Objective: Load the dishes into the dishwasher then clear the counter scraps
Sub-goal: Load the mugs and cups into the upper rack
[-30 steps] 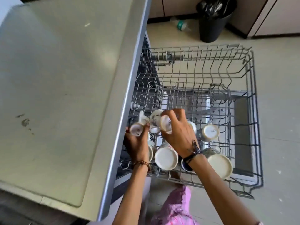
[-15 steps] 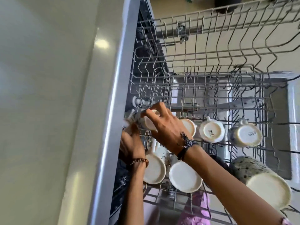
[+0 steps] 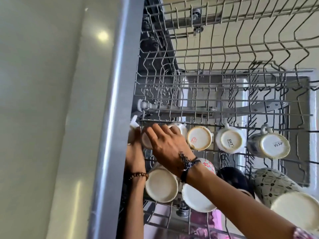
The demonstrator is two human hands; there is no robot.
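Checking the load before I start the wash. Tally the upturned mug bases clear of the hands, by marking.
Black-print bases: 2
Red-mark base: 1
Plain bases: 3
Total: 6
Black mug: base hidden, not counted.

a pale counter fills the left, glossy, with a round spot of reflected light near its grey metal edge. beyond the wire, a cream tiled floor lies in bright daylight.
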